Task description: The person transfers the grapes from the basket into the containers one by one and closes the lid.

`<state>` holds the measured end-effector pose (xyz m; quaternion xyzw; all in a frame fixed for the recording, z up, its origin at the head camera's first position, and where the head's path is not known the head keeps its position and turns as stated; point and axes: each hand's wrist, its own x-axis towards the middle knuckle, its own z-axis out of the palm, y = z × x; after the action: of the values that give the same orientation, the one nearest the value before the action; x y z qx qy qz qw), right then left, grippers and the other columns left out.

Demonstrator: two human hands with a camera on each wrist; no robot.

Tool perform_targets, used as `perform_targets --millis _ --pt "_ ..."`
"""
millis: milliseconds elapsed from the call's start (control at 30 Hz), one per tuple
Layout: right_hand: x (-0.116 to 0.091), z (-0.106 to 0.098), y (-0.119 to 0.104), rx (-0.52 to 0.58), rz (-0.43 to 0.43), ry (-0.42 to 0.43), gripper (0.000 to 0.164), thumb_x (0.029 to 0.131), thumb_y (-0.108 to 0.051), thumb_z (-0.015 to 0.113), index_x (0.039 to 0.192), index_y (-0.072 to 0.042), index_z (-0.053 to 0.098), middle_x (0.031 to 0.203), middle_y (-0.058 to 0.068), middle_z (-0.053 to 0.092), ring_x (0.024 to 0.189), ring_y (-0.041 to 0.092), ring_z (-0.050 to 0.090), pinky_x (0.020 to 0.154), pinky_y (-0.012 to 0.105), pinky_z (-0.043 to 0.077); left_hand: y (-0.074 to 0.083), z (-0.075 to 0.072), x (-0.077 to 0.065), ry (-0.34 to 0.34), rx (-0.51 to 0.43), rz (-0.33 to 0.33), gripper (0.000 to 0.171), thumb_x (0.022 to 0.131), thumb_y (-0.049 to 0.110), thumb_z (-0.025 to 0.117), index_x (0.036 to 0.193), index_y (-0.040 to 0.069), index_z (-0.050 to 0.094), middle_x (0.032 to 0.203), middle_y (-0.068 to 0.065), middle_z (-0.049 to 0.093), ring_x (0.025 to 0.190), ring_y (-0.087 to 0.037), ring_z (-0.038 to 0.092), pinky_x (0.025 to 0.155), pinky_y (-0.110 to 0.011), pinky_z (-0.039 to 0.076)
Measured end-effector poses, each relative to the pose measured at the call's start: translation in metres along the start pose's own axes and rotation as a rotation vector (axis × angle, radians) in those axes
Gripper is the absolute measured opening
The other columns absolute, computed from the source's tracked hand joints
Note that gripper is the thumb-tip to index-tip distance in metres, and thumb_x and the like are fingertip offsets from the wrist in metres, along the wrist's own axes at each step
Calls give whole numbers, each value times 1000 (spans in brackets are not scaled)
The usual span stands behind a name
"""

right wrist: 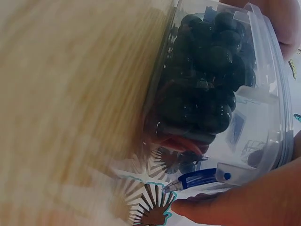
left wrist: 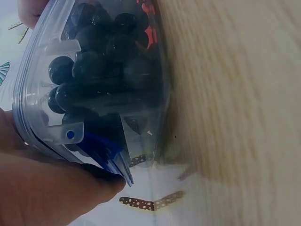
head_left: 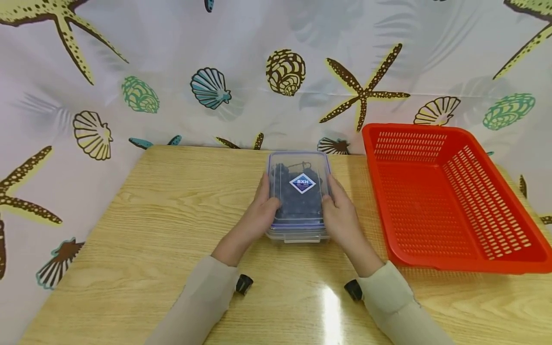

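A clear plastic food container [head_left: 299, 211] stands on the table, its transparent lid [head_left: 280, 160] edged in blue with a diamond-shaped label. Bunched dark grapes [right wrist: 202, 70] fill much of it, and a stem shows through the lid. My left hand [head_left: 260, 208] grips the left side, thumb over the lid's edge. On the opposite side my right hand [head_left: 342, 211] holds it the same way. A blue locking flap [left wrist: 101, 153] slants out from the wall, with a left fingertip against it. Another flap [right wrist: 197, 178] slants out close to a right fingertip. The front flap [head_left: 302, 238] juts outward too.
A red plastic basket [head_left: 414, 191] with slotted walls stands to the right of the container. The wooden table [head_left: 172, 215] ends at the back against a white cloth [head_left: 254, 38] printed with shells and starfish. Black wrist devices [head_left: 244, 284] sit below both sleeves.
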<state>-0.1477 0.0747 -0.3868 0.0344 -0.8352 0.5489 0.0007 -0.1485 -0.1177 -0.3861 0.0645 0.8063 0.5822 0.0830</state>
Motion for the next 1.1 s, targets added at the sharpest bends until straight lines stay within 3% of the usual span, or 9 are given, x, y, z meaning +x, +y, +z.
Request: perform_targets --millis 200,400,600,867,1000,1100 --pt "-1 1 -1 -50 2 -26 57 107 -8 37 160 0 20 165 17 20 151 30 17 120 45 13 2 -2 -4 -15 40 -36 81 97 13 33 159 7 -18 167 -8 -18 150 -17 -18 120 -41 -5" --pt "-2 0 -3 -121 10 -37 58 106 -8 39 160 1 21 164 20 23 150 34 20 119 49 16 5 -8 -7 -92 81 -57 82 97 14 33 157 8 -23 165 -8 -25 149 -16 -22 119 -41 -7" --pt "-3 0 -4 -173 12 -47 58 105 -8 41 159 2 23 161 23 26 148 37 24 119 50 18 6 -12 -10 -161 144 -67 82 97 13 32 155 3 -25 163 -13 -28 148 -24 -24 118 -44 -8" --pt "-1 -7 -3 -402 -29 -81 56 105 -16 44 156 3 32 157 23 36 144 39 34 115 54 26 5 -18 -10 -236 219 -48 82 98 14 32 153 2 -27 162 -14 -30 148 -24 -25 119 -43 -6" --pt "2 -9 1 -375 -2 -85 51 106 -19 43 154 -3 36 155 21 41 139 39 41 112 56 31 4 -22 -10 -265 226 -24 83 98 14 33 153 1 -27 161 -14 -31 148 -25 -25 119 -45 -6" --pt "3 -10 5 -286 46 -99 50 107 -24 43 155 -10 35 152 23 43 135 42 45 109 60 34 2 -24 -10 -279 225 -17 83 98 14 33 153 1 -28 161 -14 -31 148 -25 -25 119 -45 -6"
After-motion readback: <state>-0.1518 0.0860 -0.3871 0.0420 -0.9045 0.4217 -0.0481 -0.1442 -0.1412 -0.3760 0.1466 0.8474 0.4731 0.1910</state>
